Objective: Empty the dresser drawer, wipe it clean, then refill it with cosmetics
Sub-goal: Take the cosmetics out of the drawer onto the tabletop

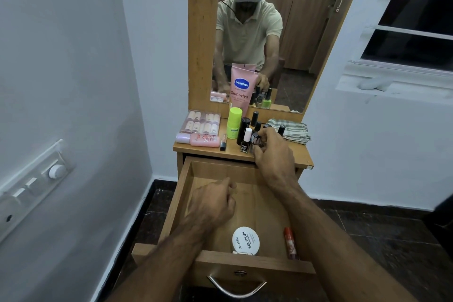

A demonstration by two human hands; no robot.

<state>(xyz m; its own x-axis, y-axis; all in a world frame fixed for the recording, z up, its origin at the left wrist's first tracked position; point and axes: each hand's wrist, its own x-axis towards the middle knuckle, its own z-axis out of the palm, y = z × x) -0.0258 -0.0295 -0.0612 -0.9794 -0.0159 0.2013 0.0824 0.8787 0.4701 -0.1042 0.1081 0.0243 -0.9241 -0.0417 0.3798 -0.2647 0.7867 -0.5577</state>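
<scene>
The right hand (273,154), at the centre of the frame, covered most of a small bottle (256,140), so its label and the grip could not be made out. The left hand (212,202) hid part of the drawer (186,193) floor; whether its curled fingers held anything was unclear. The drawer front concealed the lower edge of the white jar (245,240) and the red tube (290,243). Both forearms ran off the bottom edge.
</scene>
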